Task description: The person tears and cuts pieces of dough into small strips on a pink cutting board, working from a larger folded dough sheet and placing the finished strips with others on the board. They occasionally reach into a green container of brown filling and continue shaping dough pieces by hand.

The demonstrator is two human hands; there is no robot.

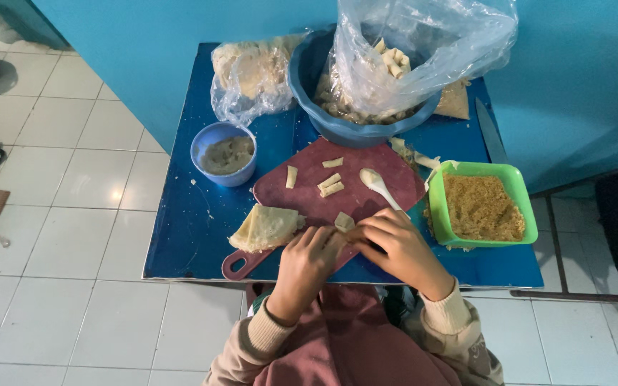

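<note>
Both hands meet over the near edge of a dark red cutting board [366,204]. My left hand [307,261] and my right hand [395,246] pinch a small pale pastry wrapper [344,222] between their fingertips. A stack of folded wrappers [265,229] lies on the board just left of my left hand. Three rolled pieces [329,184] rest farther back on the board. A white plastic spoon [379,186] lies on the board near my right hand.
A small blue table [187,229] stands against a blue wall. On it are a green tub of brown crumbs [482,207], a small blue bowl of grey paste [224,154], a big blue basin holding a clear bag of rolls [366,86], another bag of wrappers [252,71] and a knife [490,132]. White tiled floor lies to the left.
</note>
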